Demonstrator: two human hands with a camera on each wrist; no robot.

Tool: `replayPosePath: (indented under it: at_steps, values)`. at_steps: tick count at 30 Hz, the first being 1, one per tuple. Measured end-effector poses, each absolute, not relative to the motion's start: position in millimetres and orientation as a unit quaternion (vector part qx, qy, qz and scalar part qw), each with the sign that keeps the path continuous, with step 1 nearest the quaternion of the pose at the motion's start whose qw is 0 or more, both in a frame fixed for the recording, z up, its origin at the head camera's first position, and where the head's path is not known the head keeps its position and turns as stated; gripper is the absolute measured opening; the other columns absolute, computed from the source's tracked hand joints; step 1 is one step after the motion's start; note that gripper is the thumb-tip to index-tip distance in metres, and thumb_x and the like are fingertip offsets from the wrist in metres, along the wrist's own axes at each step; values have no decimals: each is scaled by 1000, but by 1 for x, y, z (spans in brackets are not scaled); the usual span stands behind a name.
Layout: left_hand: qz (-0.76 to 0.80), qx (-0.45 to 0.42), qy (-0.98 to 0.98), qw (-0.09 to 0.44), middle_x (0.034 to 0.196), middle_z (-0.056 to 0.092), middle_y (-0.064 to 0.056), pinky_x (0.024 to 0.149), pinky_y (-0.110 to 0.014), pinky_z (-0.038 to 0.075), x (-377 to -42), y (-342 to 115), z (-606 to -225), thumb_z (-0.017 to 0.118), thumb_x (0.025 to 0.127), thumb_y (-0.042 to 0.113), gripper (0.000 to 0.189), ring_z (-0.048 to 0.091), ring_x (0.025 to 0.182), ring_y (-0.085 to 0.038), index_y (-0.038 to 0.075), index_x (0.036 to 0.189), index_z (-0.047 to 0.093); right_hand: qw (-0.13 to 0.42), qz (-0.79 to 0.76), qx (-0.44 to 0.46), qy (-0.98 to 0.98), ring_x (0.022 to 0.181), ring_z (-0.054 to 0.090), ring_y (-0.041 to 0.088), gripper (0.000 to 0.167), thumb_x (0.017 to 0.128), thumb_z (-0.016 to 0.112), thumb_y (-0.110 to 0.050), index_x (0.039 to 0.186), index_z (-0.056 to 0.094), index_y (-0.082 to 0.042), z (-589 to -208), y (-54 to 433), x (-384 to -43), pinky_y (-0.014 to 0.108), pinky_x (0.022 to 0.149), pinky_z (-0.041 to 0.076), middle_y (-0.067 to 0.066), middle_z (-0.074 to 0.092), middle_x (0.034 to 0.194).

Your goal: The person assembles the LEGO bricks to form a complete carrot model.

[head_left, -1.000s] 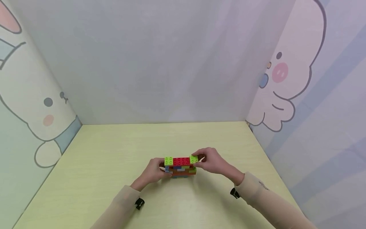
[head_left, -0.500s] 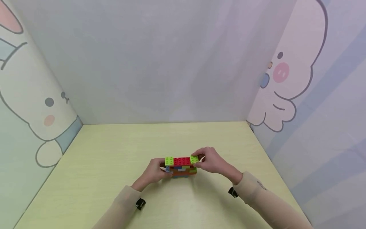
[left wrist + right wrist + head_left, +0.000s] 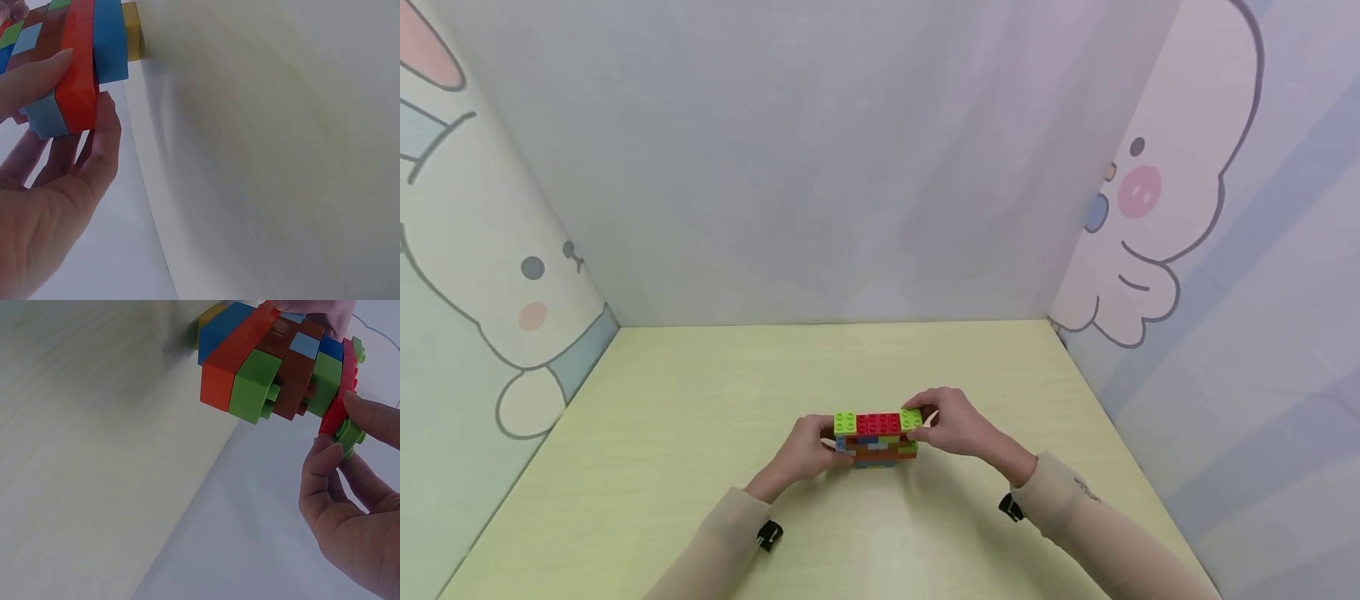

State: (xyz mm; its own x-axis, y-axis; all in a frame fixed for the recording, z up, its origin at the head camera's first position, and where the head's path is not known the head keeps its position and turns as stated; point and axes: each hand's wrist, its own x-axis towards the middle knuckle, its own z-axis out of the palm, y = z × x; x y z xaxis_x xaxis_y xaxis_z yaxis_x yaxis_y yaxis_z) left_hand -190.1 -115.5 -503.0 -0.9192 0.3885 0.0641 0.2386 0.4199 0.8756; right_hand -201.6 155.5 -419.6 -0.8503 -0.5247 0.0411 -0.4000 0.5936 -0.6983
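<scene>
A wall built of toy building bricks (image 3: 877,424) stands near the middle of the table, red studs along its top. Light green bricks cap its two ends, one at the left (image 3: 845,423) and one at the right (image 3: 911,419). My left hand (image 3: 801,450) grips the wall's left end, thumb on the near face and fingers behind. In the left wrist view that hand's thumb (image 3: 44,78) lies across brown and red bricks. My right hand (image 3: 955,423) pinches the right light green brick, which sits on the top red row in the right wrist view. Blue and yellow bricks (image 3: 211,317) form the base.
The pale yellow table (image 3: 715,375) reaches back to a plain grey-white curtain (image 3: 820,167). Side panels with cartoon animals (image 3: 1157,208) border it left and right. A black strap piece (image 3: 769,535) hangs at each sleeve cuff.
Both hands keep their hold on the brick wall, hardly moving. The whole head view has shifted very slightly to the right.
</scene>
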Motion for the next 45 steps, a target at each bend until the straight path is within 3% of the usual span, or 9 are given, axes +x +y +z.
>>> replayPosePath:
  at_steps: [4, 11, 18, 37, 45]
  values:
    - [508, 184, 838, 76, 95, 68, 3, 72, -28, 52, -189, -115, -503, 83, 72, 2, 40, 63, 87, -15, 11, 109, 69, 79, -374, -262, 886, 82, 57, 15, 29, 79, 78, -16, 107, 70, -11, -424, 157, -203, 29, 63, 50, -6, 62, 94]
    - [510, 185, 837, 68, 97, 68, 3, 72, -28, 52, -191, -117, -504, 83, 72, 4, 40, 63, 87, -15, 11, 110, 69, 75, -411, -239, 877, 91, 59, 16, 34, 77, 81, -21, 108, 70, -12, -435, 158, -208, 33, 77, 50, -6, 65, 101]
    - [506, 186, 840, 65, 97, 68, 2, 71, -29, 52, -192, -118, -503, 83, 73, 5, 41, 63, 87, -15, 10, 111, 69, 116, -428, -224, 868, 95, 61, 21, 36, 75, 82, -15, 108, 67, -10, -460, 159, -210, 43, 84, 49, -4, 65, 100]
    - [494, 192, 845, 70, 95, 68, 3, 73, -32, 52, -198, -118, -503, 83, 72, 6, 41, 63, 86, -16, 11, 110, 69, 129, -430, -224, 865, 90, 63, 18, 34, 79, 78, -7, 111, 67, -9, -481, 162, -213, 32, 76, 52, 1, 67, 101]
    - [472, 155, 864, 84, 102, 66, -1, 80, -37, 50, -208, -119, -502, 82, 76, 20, 46, 60, 91, -19, 4, 116, 65, 128, -423, -211, 872, 95, 63, 20, 37, 84, 74, -12, 118, 64, -2, -481, 158, -221, 34, 78, 52, 4, 67, 104]
